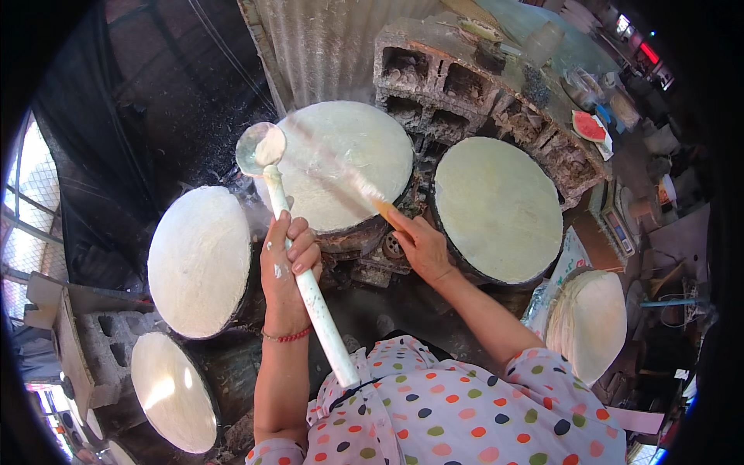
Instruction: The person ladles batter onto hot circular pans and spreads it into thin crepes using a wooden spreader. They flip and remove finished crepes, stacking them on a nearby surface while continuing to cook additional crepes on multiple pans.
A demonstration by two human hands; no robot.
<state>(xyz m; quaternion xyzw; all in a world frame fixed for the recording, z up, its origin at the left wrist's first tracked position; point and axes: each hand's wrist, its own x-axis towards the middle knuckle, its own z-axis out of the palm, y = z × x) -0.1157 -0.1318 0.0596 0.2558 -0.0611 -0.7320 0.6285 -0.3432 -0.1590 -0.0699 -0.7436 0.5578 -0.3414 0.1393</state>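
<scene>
My left hand [290,246] is wrapped round the long white handle of a ladle [324,329]. Pale batter sits in the ladle's round metal bowl, held over the left edge of the far middle griddle, which carries a wide layer of pale batter [345,139]. In my right hand [422,246] is the yellow-brown handle of a spreading tool [383,208]. Its far end is smeared by motion across that batter, so its exact kind does not show. My right index finger lies along the handle.
Pale round sheets cover more griddles: one on the right [500,209], one on the left [199,262] and one at lower left [173,391]. A stack of thin round sheets [593,325] stands at lower right. Concrete blocks [404,68] form a ledge behind, with a watermelon piece [589,126].
</scene>
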